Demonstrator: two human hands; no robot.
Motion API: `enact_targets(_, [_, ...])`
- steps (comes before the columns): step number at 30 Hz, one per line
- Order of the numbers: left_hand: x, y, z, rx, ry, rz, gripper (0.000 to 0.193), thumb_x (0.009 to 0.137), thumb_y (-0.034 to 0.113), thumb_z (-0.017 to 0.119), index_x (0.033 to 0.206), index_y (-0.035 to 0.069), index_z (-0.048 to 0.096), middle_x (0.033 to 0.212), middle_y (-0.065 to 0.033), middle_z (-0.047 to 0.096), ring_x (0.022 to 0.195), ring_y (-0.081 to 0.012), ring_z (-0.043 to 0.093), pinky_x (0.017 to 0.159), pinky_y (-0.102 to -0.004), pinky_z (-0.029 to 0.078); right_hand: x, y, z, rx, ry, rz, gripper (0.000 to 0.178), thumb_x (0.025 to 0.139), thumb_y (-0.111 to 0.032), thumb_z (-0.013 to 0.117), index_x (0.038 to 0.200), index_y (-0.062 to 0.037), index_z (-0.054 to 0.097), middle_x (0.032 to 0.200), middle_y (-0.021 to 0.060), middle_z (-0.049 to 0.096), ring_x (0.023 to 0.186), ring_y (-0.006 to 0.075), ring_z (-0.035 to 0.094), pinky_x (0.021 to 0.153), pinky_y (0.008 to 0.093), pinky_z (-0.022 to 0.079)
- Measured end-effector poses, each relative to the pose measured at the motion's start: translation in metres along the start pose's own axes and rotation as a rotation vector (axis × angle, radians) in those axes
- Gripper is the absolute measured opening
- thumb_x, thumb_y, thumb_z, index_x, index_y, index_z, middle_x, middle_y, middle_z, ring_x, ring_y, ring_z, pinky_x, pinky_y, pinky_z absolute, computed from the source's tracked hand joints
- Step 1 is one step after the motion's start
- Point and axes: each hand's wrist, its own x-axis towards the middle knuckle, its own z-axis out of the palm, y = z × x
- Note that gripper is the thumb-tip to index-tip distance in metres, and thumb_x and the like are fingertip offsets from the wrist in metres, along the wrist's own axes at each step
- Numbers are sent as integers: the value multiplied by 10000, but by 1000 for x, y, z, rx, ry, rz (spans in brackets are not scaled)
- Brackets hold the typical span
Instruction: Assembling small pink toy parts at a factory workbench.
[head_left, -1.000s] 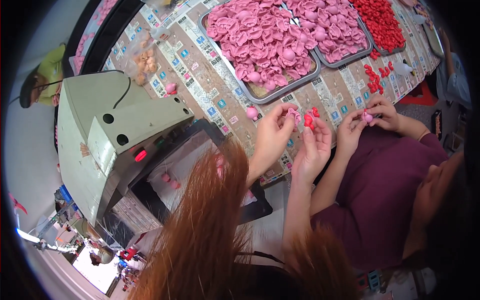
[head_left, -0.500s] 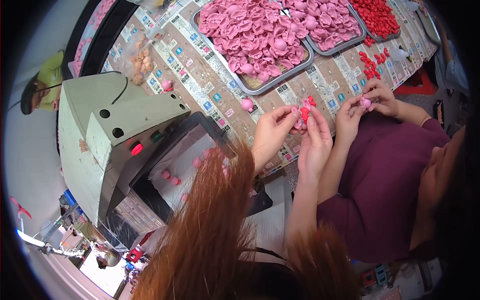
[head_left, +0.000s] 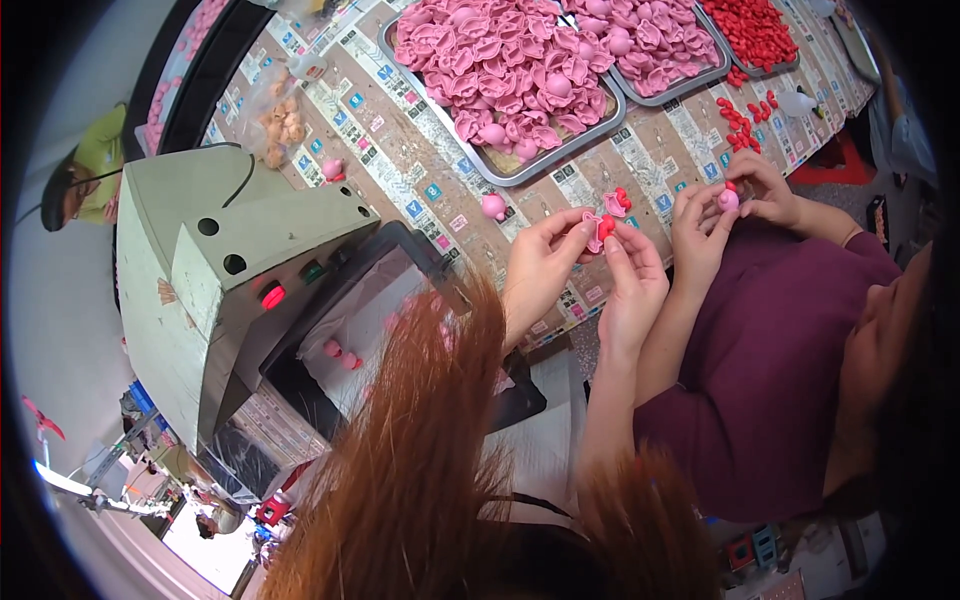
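Both hands work above the near table [head_left: 640, 170] edge. The left hand [head_left: 540, 270] pinches a pink shell [head_left: 592, 232] by its left rim; the right hand [head_left: 632, 280] pinches a red piece [head_left: 606, 226] against the shell's right side. A second shell [head_left: 614, 203] and a pink ball [head_left: 493, 207] lie on the table just beyond, leaving little free surface between the hands and the tray [head_left: 560, 160] of pink shells. A co-worker's hands [head_left: 725, 205] hold another pink part close on the right. A grey machine [head_left: 240, 270] bounds the left side. The tabletop is lined with printed cards, white with blue and green squares. A clear bag [head_left: 280, 120] of tan pieces lies at the far left.
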Motion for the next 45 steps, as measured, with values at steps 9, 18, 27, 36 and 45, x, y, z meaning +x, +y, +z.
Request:
enact_targets(9, [2,3,-6,-191,-163,-39,312,740,52,612,1023,11,488,907,-33,566,818,-85,532,704,-214,412,-11,0,4,-345,-7,-348,299,758,56,526,1055,49,486,923,111,563,822,145,543,733,248,435])
enact_targets(18, [3,2,6,-206,-197,-40,294,729,58,622,995,3,509,881,-40,568,785,-92,537,700,-217,420,-17,-8,-3,-626,23,-525,384,754,66,526,1122,38,419,962,134,551,896,165,533,804,264,405])
enact_targets(27, [5,-2,-6,-222,-162,-33,253,696,6,639,919,10,520,872,-63,575,767,-106,548,705,-233,444,-14,-2,-1,-392,-86,-453,407,739,86,514,1128,40,403,983,127,517,905,173,506,815,275,402])
enact_targets(36, [-5,-1,4,129,-125,394,240,639,-74,657,841,-15,543,860,-89,574,841,-147,543,788,-291,434,-17,-9,-3,-104,-53,-307,378,755,52,511,1118,43,407,975,114,512,883,160,501,815,283,392])
enact_targets(45, [-3,2,-3,134,-187,665,256,634,-48,659,862,11,560,916,-106,580,907,-216,527,836,-345,396,-26,-9,0,36,-152,-176,304,786,29,514,1078,52,432,998,113,513,881,129,516,760,229,424])
